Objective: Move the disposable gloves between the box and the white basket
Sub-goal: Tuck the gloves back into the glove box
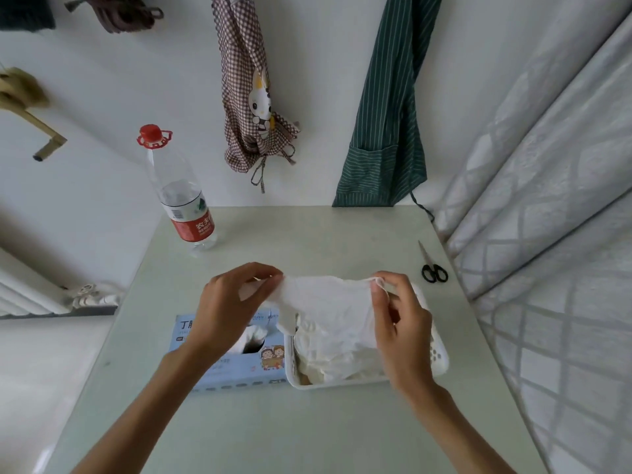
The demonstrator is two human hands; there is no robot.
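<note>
Head cam looks down on a pale table (pixel 307 432). Both hands hold one white glove (pixel 328 302) stretched between them above the white basket (pixel 439 362): left hand (pixel 225 309) pinches one end with thumb and fingertips, right hand (pixel 400 323) pinches the other end the same way. More gloves are piled in the basket, which sits touching the blue glove box (pixel 222 367) near the table's middle. Water bottle (pixel 181 196) stands at the far left corner, scissors (pixel 432 266) by the right edge.
</note>
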